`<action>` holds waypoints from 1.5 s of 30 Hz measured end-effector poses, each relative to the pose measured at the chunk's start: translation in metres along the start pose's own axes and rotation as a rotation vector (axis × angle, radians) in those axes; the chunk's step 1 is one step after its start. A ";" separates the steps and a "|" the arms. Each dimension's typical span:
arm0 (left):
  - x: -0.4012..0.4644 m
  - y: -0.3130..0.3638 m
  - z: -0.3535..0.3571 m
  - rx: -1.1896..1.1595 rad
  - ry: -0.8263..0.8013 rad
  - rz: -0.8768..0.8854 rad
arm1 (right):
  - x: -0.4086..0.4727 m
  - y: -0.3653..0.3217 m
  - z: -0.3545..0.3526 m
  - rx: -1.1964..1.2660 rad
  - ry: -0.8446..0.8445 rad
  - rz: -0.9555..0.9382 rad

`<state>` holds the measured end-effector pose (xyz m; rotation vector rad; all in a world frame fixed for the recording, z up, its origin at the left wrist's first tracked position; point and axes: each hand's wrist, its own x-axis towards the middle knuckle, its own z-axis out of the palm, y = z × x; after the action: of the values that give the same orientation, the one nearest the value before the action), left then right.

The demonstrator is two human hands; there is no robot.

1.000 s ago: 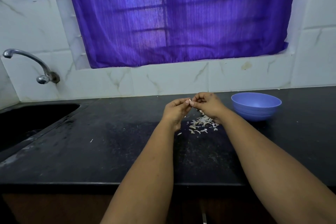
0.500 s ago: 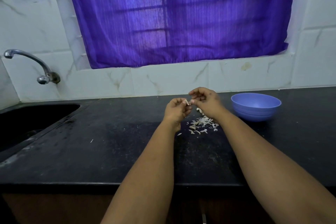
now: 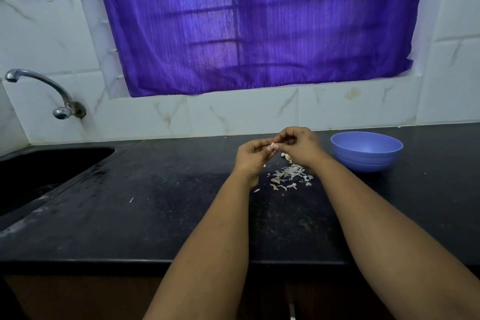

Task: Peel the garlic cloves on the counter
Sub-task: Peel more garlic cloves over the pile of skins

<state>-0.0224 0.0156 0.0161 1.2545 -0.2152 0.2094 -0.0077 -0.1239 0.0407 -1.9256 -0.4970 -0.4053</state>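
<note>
Both forearms reach straight out over the black counter (image 3: 155, 215), wrists lifted, and the hands meet in mid-air above it. The left hand (image 3: 253, 154) has its fingers curled in with the thumb pressed across, pinching a garlic clove (image 3: 274, 146) at the fingertips. The right hand (image 3: 298, 144) comes in knuckles-up from the other side, fingers hooked, thumb and forefinger nipping the same clove. Both grips are closed on it, the fingertips touching each other around it. Only a pale sliver of the clove peeks out between the two pinches, so which way its long axis runs or where its tip points can't be made out.

Directly beneath the pinch, down on the counter, lies a scatter of papery garlic skins (image 3: 287, 176), spreading toward the person. Just under the right hand sit a couple of whole cloves (image 3: 285, 156), partly hidden by the wrist. One stray flake (image 3: 131, 199) lies well off to the left of the grip. To the right of the hands, near but apart, stands a blue bowl (image 3: 366, 150). Far off to the left of the grip are the dark sink (image 3: 39, 171) and the chrome tap (image 3: 46, 91); behind the hands, a purple curtain (image 3: 246, 21) hangs above the white tiles.
</note>
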 end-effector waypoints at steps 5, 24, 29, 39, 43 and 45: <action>-0.001 -0.001 -0.001 0.068 -0.011 -0.002 | 0.001 0.003 -0.007 -0.057 -0.101 -0.010; -0.004 0.008 0.002 -0.154 0.075 -0.030 | 0.000 -0.002 0.000 -0.170 -0.154 -0.006; -0.003 0.011 0.000 -0.236 0.104 -0.042 | -0.002 -0.004 -0.004 -0.153 -0.161 0.051; -0.006 0.009 0.002 -0.123 0.083 -0.011 | -0.005 -0.004 -0.017 -0.211 0.026 0.129; -0.006 0.007 0.002 -0.071 0.086 -0.001 | -0.004 -0.004 -0.016 -0.224 -0.036 0.149; -0.006 0.007 0.002 -0.056 0.082 -0.003 | -0.003 -0.003 -0.014 -0.171 -0.067 0.154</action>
<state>-0.0298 0.0157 0.0214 1.1880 -0.1474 0.2497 -0.0131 -0.1364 0.0470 -2.1321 -0.3632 -0.2924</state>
